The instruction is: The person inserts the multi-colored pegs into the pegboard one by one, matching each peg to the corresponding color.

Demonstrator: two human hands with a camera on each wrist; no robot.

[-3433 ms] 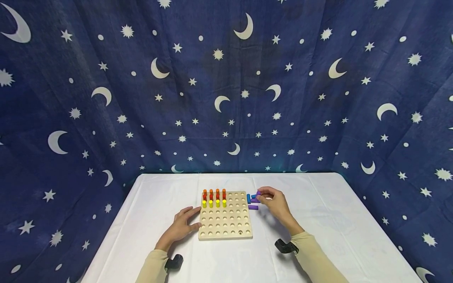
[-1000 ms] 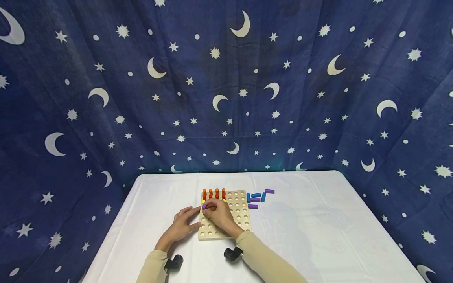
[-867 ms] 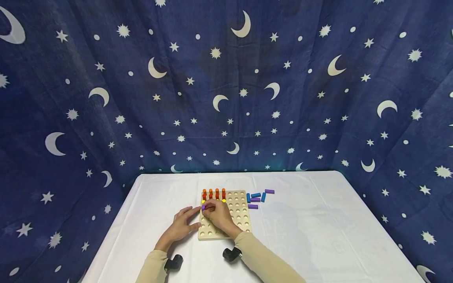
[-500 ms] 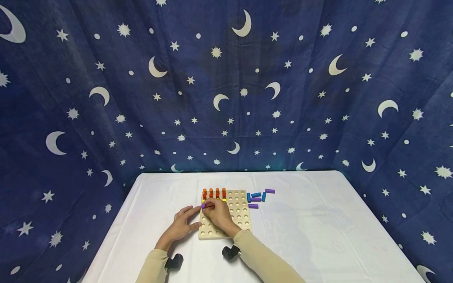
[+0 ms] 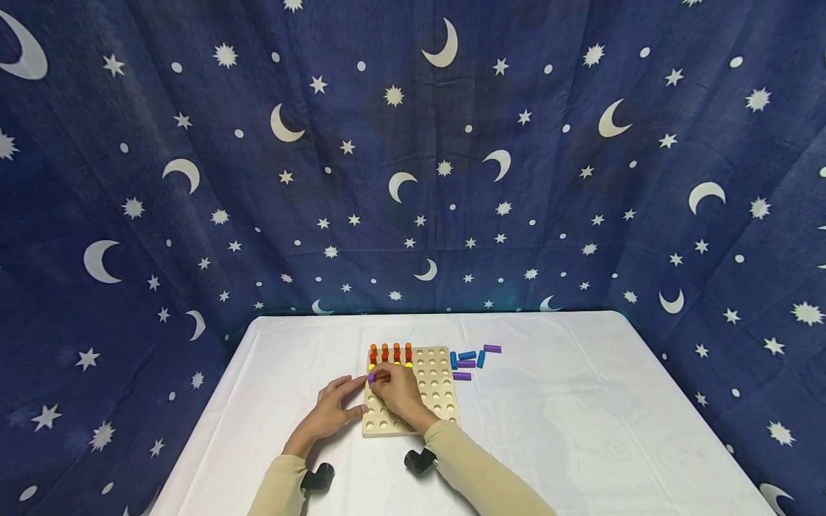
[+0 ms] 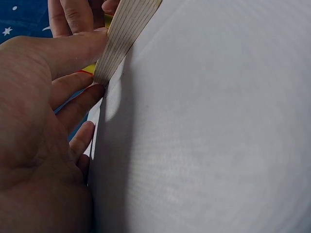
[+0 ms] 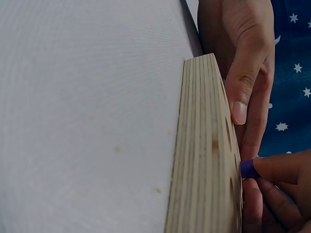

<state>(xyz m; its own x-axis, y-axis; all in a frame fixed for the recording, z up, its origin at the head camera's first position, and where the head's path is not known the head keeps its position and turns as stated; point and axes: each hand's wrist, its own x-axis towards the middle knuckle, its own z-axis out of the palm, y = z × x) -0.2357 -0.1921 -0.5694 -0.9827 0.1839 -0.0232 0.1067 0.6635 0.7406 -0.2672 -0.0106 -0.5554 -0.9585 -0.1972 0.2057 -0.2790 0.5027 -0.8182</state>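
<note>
A pale wooden pegboard lies on the table, with rows of round holes. Over its left column my right hand pinches a purple peg between thumb and fingers. In the right wrist view the purple peg stands upright at the board's top face; how deep it sits cannot be seen. My left hand rests with extended fingers against the board's left edge. Orange pegs, red pegs and yellow pegs stand in the far left rows; my right hand hides some yellow ones.
Loose blue pegs and purple pegs lie on the white table just right of the board. A dark blue curtain with moons and stars hangs behind the table.
My right hand has carried the purple peg from the loose pegs leftward to the board's left column. Over the last second it has barely moved. My left hand stays at the edge.
</note>
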